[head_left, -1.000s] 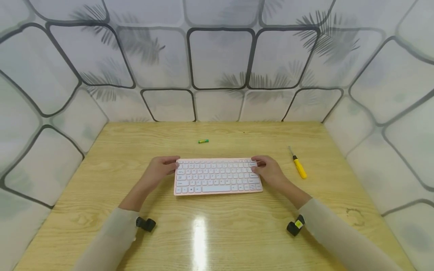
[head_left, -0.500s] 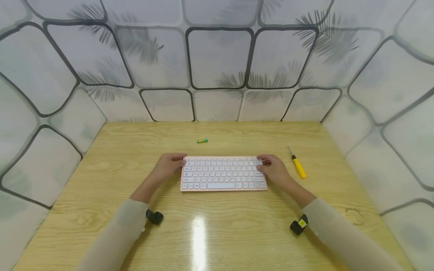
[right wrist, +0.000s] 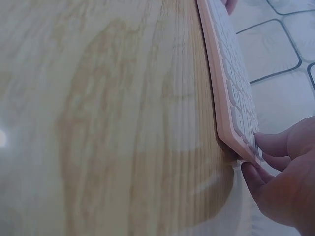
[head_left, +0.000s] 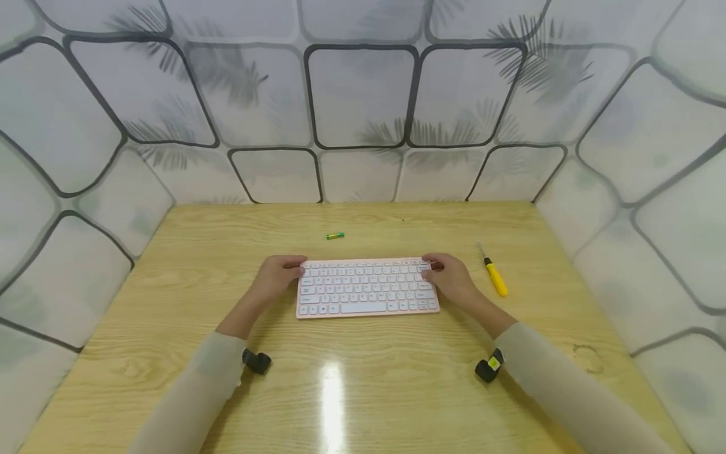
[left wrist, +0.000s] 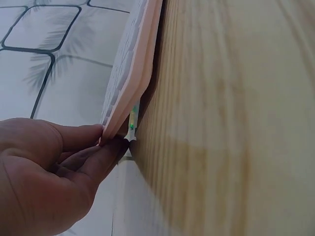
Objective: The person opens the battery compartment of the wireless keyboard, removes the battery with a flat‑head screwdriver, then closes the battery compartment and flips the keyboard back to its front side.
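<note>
A pink keyboard (head_left: 365, 287) with white keys lies between both hands in the head view, its far edge close over the table. My left hand (head_left: 273, 277) pinches its far left corner, thumb on top and fingers beneath, as the left wrist view shows of the hand (left wrist: 54, 172) and the keyboard's pink side (left wrist: 133, 73). At the far right corner my right hand (head_left: 454, 280) pinches the same way. In the right wrist view that hand (right wrist: 285, 172) has its thumb over the keys and fingers under the keyboard (right wrist: 229, 93).
Beyond the keyboard a green and yellow battery (head_left: 335, 236) lies on the wooden table (head_left: 397, 384). A screwdriver (head_left: 496, 277) with a yellow handle rests to the right of my right hand. Patterned white walls (head_left: 363, 94) rise behind and on both sides.
Both hands shifted the keyboard rightward and slightly away from me, then a little left again. Its near edge now appears slightly tilted, right end higher. The grip stays the same.
</note>
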Available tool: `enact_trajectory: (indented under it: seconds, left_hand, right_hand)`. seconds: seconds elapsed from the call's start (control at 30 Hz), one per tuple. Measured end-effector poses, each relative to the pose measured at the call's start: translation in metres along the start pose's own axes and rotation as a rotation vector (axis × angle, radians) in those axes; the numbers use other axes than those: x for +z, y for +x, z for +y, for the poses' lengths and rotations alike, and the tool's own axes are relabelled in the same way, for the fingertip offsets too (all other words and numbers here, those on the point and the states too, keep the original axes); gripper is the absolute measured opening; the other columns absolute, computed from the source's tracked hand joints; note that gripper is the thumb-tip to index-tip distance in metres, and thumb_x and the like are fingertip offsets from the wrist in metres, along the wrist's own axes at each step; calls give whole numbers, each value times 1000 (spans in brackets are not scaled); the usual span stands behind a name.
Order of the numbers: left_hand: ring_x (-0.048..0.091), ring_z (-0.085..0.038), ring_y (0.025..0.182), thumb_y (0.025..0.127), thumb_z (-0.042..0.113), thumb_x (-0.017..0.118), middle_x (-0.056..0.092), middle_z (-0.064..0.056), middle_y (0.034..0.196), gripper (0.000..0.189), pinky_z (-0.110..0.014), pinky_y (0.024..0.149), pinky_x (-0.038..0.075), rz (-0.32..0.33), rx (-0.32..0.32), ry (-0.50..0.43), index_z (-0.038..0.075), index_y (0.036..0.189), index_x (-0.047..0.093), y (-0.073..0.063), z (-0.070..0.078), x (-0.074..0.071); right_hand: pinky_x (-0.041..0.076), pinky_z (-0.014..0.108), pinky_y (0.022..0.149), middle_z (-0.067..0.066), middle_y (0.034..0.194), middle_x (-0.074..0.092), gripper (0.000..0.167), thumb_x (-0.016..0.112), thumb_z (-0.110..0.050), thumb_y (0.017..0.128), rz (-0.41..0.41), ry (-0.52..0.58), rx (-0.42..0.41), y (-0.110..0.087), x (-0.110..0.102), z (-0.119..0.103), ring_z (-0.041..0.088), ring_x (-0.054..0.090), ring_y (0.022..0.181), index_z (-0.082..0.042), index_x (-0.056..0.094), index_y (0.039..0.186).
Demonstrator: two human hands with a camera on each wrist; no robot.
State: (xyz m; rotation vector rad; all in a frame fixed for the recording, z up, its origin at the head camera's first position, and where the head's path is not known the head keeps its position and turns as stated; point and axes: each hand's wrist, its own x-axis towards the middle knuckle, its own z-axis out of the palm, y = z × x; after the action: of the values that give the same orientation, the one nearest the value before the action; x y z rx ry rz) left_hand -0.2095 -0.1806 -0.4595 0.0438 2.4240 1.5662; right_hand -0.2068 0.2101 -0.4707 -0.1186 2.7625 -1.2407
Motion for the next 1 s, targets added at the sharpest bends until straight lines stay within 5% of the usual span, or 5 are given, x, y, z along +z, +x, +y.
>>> enact_trajectory:
  seconds: [0.8,1.0]
  left_hand:
    - [51,-31,137,104,8,55,56,-17,145,39,-45,112,42,54,13,56,0,142,56,2,-4,-4]
    - [51,-35,136,106,19,52,53,-18,148,44,-48,110,44,65,65,86,3,147,50,-5,-1,-10]
  right_hand:
    - [47,48,104,19,135,58,40,63,-12,100,-13,16,17,1,1,-9,33,56,120,-4,58,138]
    - [46,51,104,22,140,54,42,56,-22,104,1,33,6,-8,-10,-7,36,54,123,-3,55,141]
